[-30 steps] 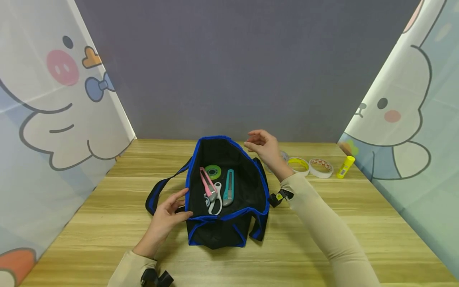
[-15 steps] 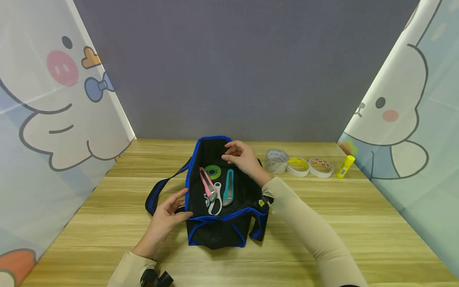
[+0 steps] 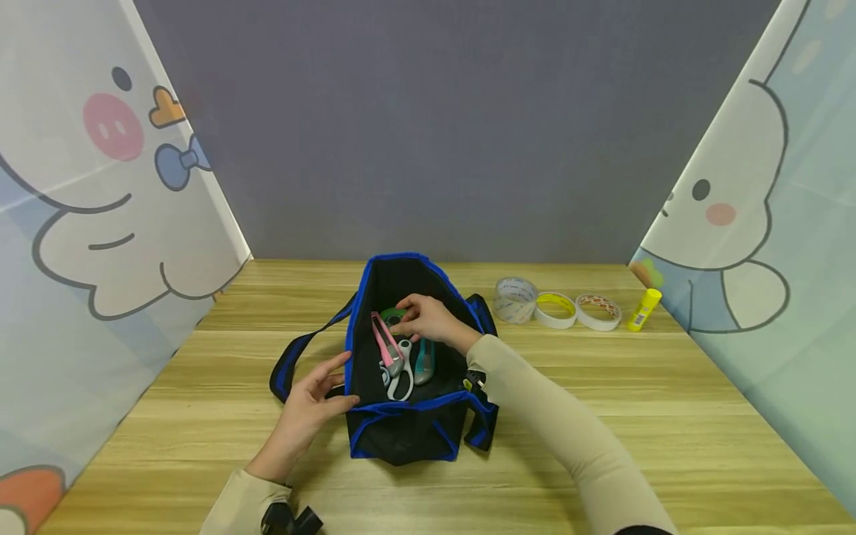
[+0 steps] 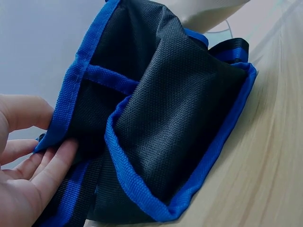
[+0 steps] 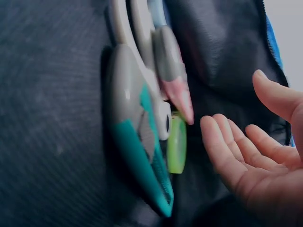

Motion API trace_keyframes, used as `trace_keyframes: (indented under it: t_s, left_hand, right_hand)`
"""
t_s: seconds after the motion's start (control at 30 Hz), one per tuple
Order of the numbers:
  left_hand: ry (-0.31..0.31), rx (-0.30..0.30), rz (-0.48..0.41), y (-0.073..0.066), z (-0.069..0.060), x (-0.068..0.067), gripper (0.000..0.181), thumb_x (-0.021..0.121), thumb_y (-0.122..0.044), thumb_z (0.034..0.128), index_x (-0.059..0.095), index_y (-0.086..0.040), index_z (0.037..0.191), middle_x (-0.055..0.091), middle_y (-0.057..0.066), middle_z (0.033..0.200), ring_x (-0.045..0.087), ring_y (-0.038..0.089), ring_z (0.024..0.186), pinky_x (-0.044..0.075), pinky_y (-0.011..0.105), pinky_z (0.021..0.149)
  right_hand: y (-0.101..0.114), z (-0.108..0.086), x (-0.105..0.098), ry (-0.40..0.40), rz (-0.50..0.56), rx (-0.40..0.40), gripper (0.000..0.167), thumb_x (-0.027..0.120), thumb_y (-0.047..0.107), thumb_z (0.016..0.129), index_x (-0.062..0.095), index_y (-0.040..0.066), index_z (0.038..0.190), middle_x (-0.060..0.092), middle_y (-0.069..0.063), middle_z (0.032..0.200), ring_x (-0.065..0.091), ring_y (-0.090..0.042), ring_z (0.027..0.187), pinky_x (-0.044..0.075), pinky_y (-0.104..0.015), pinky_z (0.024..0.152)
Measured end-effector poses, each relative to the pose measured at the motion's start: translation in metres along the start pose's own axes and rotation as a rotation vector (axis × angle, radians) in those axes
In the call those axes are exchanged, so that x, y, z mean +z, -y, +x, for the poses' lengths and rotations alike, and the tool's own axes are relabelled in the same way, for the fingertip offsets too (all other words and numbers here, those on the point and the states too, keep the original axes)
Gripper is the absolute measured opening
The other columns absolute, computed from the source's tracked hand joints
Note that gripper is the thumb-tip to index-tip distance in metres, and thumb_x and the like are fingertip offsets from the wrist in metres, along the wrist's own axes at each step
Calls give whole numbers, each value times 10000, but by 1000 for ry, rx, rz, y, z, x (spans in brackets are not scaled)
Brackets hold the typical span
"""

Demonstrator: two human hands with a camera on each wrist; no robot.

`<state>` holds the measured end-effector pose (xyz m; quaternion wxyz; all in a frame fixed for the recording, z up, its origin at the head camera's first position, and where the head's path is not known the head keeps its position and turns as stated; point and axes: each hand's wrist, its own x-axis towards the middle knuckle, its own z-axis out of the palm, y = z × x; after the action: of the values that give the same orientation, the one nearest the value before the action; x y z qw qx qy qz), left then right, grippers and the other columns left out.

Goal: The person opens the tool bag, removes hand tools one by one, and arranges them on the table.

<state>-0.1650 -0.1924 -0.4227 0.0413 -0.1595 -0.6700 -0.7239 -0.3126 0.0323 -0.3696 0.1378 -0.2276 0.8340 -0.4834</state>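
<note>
A black bag with blue trim stands with its top open. Inside lie a pink cutter, white-handled scissors, a teal cutter and a green tape roll. My left hand holds the bag's left rim at the near corner; in the left wrist view its fingers pinch the blue edge. My right hand is inside the bag above the tools and holds nothing; the right wrist view shows its parted fingers beside the green roll and the teal cutter.
To the right of the bag stand a clear tape roll, a yellow-lined roll, another white roll and a yellow glue stick. A strap loops out at the bag's left. A grey panel rises behind the table.
My right hand has moved left and nearer, from beyond the bag's right rim to over the tools inside. My left hand keeps its place at the rim.
</note>
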Motion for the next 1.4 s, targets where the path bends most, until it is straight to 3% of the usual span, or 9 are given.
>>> trace_keyframes:
  t_s: [0.33, 0.7, 0.83, 0.93, 1.07, 1.17, 1.4]
  left_hand:
    - [4, -3, 17, 1, 0, 2, 677, 651, 167, 824, 369, 164, 1439, 564, 206, 1228, 627, 102, 1035, 570, 260, 781]
    - [-8, -26, 19, 1, 0, 2, 691, 653, 171, 814, 372, 154, 1445, 531, 221, 1255, 628, 109, 1032, 570, 258, 782]
    - [-15, -27, 23, 1, 0, 2, 691, 654, 175, 810, 376, 153, 1443, 547, 172, 1244, 629, 108, 1028, 570, 258, 782]
    - [-23, -27, 24, 1, 0, 2, 692, 654, 177, 807, 381, 152, 1442, 543, 146, 1248, 627, 102, 1026, 570, 255, 778]
    - [-33, -34, 29, 1, 1, 2, 692, 656, 176, 803, 389, 146, 1440, 514, 111, 1282, 618, 88, 1028, 567, 249, 778]
    - [-40, -39, 40, 1, 1, 2, 688, 659, 177, 801, 398, 143, 1437, 499, 108, 1295, 615, 83, 1029, 565, 246, 777]
    - [-48, -47, 49, 0, 0, 2, 687, 665, 177, 799, 407, 140, 1434, 501, 123, 1293, 614, 86, 1028, 565, 247, 776]
  right_hand:
    - [-12, 8, 12, 91, 24, 137, 519, 783, 124, 866, 551, -57, 1295, 665, -121, 950, 675, -225, 669, 592, -330, 605]
    - [-9, 9, 30, 113, -196, 190, 627, 843, 237, 810, 569, -42, 1300, 641, -78, 781, 621, -163, 586, 562, -283, 565]
    - [-7, 9, 32, 110, -231, 203, 450, 854, 242, 794, 669, -21, 1109, 616, -52, 723, 613, -166, 548, 555, -280, 537]
    - [-8, 10, 31, 102, -215, 210, 263, 860, 213, 782, 670, 35, 820, 601, -39, 634, 603, -162, 516, 556, -291, 517]
    - [-10, 11, 28, 110, -138, 230, 356, 843, 151, 790, 553, 106, 590, 603, -38, 567, 604, -154, 492, 565, -305, 515]
    - [-13, 12, 25, 128, -56, 249, 385, 818, 110, 814, 537, 102, 551, 616, -53, 570, 605, -154, 484, 572, -311, 522]
    - [-17, 14, 18, 162, 79, 279, 313, 783, 82, 852, 576, 67, 617, 619, -73, 619, 614, -165, 510, 586, -320, 554]
